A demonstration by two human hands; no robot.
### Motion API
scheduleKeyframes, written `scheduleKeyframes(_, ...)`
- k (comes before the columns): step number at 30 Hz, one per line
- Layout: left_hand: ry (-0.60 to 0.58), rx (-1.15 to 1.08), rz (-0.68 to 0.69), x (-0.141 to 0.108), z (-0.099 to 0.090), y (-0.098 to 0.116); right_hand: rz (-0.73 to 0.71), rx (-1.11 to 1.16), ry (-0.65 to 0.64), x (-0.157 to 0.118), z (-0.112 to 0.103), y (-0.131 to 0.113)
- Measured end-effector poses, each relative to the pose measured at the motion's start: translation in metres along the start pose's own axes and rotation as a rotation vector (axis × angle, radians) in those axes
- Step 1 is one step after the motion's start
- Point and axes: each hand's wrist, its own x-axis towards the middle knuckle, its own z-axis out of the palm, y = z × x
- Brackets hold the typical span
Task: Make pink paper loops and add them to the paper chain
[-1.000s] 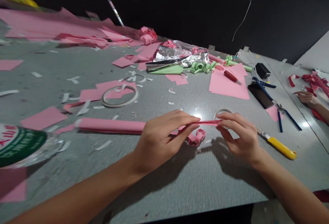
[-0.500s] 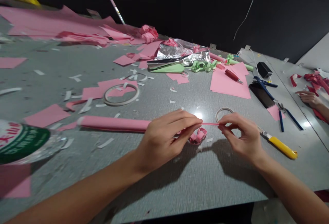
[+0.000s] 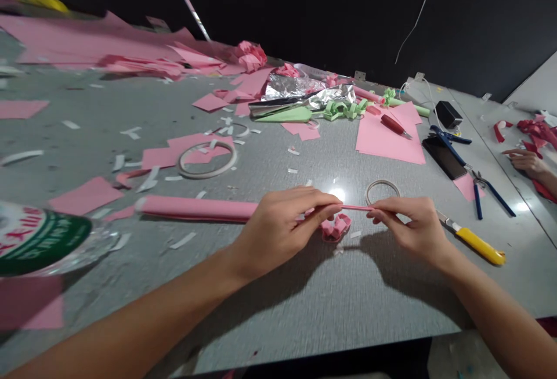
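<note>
A thin pink strip [image 3: 355,208] is stretched between my two hands over the grey table. My left hand [image 3: 287,222] pinches its left end between thumb and fingers. At its right end, the fingertips of my right hand [image 3: 407,222] are closed on it. Folded pink paper [image 3: 336,228] hangs or lies just below the strip, beside my left fingertips; whether it joins the strip is unclear. A long pink paper roll [image 3: 198,208] extends leftward from behind my left hand. Behind my right hand lies a thin grey ring [image 3: 369,188].
A yellow-handled knife [image 3: 478,245], pliers [image 3: 477,193] and a phone [image 3: 444,157] lie at right. A bottle [image 3: 43,239] is at left. Pink sheets [image 3: 389,138], foil [image 3: 296,89] and a white ring [image 3: 209,174] lie farther back. Another person's hand [image 3: 528,162] rests at far right.
My right hand's fingers have drawn closer together, and the gap between thumb and forefinger has narrowed. The strip is still held between both hands. The view has shifted slightly.
</note>
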Motion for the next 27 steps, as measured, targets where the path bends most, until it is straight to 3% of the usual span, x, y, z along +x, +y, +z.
scheduleKeyframes(8,-0.114,-0.124,-0.033,0.0,0.008,0.011,0.012,0.053,-0.186,-0.001,0.005,-0.003)
scheduleKeyframes(13,-0.143,-0.183,-0.12,-0.001,0.009,0.011,0.124,0.139,-0.208,0.0,0.01,-0.005)
scheduleKeyframes(19,-0.159,-0.163,-0.133,-0.002,0.013,0.011,0.137,0.145,-0.226,-0.001,0.014,-0.005)
scheduleKeyframes(27,-0.09,-0.266,-0.221,0.004,0.008,0.016,0.178,0.169,-0.218,0.003,0.006,-0.006)
